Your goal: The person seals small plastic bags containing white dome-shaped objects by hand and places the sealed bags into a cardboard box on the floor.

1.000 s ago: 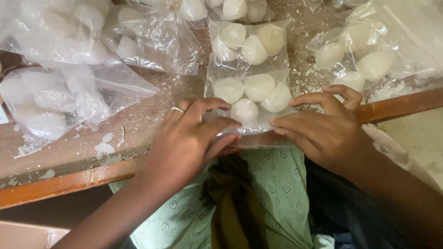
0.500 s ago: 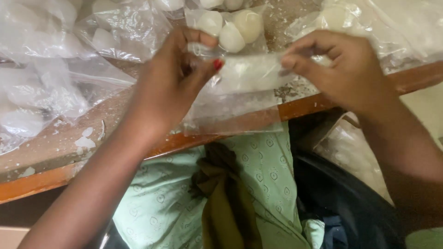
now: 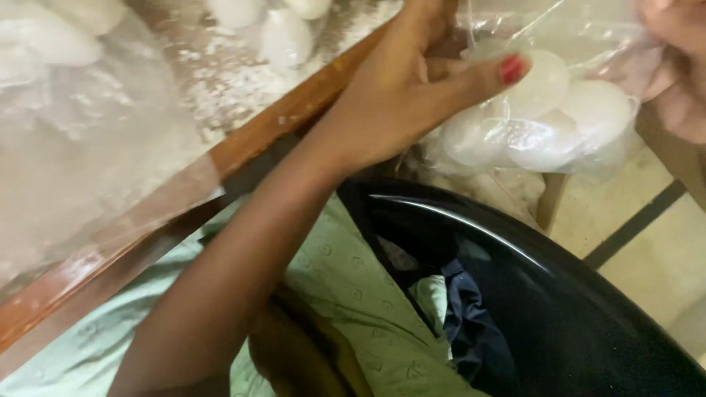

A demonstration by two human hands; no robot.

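My left hand [image 3: 412, 95] grips the left side of a clear plastic bag [image 3: 559, 88] that holds several white dough balls [image 3: 540, 125]. Its thumb, with a red nail, presses on the film over one ball. My right hand [image 3: 676, 66] holds the bag's right side at the frame's upper right edge and is mostly cut off. The bag hangs in the air beyond the table's wooden edge [image 3: 287, 125], above a black chair [image 3: 559, 294].
More clear bags of white dough balls [image 3: 66, 95] lie on the flour-dusted table at the upper left. Loose white balls [image 3: 283, 37] sit near the top. My green patterned clothing [image 3: 331, 294] fills the lower middle. Tiled floor [image 3: 647, 242] shows at right.
Both hands lifted the bag off the table and carried it right, past the table edge over the black chair. The view swung down and to the right.
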